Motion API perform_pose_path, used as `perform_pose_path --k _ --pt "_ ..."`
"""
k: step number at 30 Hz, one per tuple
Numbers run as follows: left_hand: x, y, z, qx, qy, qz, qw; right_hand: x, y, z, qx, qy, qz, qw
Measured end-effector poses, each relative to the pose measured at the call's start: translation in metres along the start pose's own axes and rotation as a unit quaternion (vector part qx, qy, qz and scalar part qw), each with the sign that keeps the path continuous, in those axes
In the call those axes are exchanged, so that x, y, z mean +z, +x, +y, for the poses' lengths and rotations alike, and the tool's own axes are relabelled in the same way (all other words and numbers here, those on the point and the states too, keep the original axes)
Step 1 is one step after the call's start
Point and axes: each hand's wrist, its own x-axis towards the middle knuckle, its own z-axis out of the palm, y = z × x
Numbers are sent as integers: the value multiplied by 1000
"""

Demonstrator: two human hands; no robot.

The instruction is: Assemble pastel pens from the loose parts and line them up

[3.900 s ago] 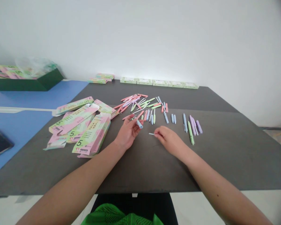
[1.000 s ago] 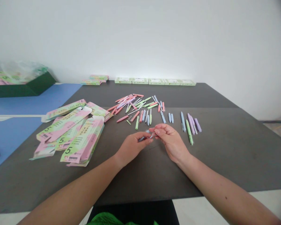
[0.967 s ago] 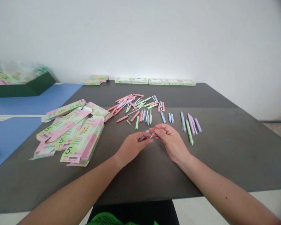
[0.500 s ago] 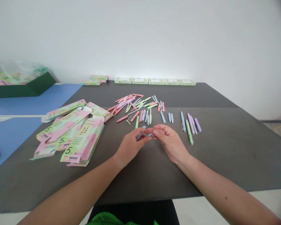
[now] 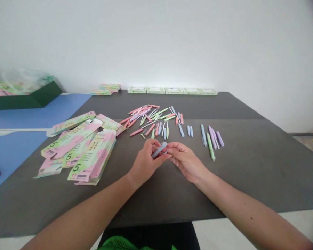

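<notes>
The left hand (image 5: 146, 160) is curled almost shut around a pale blue pen (image 5: 159, 150), and the pen sits tilted across its fingers. The right hand (image 5: 187, 161) is half open, and its fingers (image 5: 173, 149) reach in to the pen's lower end. The two hands are so close that it is hard to see if the right hand really has hold of the pen.

The hands are in the middle of a dark gray table (image 5: 250, 170). Behind them is a messy heap of pink, green, blue and white pen parts (image 5: 148, 120). It comes close to the fingers but does not touch them. To the right, a few blue, green and purple pens (image 5: 211, 139) lie side by side.

To the left is a pile of pink and green boxes (image 5: 91, 156). A row of small green boxes (image 5: 172, 90) sits at the far edge. There is lots of dark table between the hands and the near edge, and more off to the right.
</notes>
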Motion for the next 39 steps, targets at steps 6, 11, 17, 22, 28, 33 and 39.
perform_pose_path --k 6,11,17,22,28,33,39 --pt "0 2 2 -21 -119 -63 991 -2 4 -1 41 47 17 998" --pt "2 2 3 -29 -162 -71 984 -5 6 -3 31 50 16 998" --pt "3 1 -1 -10 -78 -44 996 -4 4 -4 33 41 19 998" --pt "4 -2 -4 21 23 12 999 -2 2 -3 40 48 28 998" --pt "6 -1 -1 8 18 13 1000 -4 4 -1 65 55 20 996" --pt "3 7 -4 -76 -284 -7 956 -5 6 -3 87 80 49 992" --pt "-9 24 -8 -241 -551 54 797 -9 10 -3 112 94 70 987"
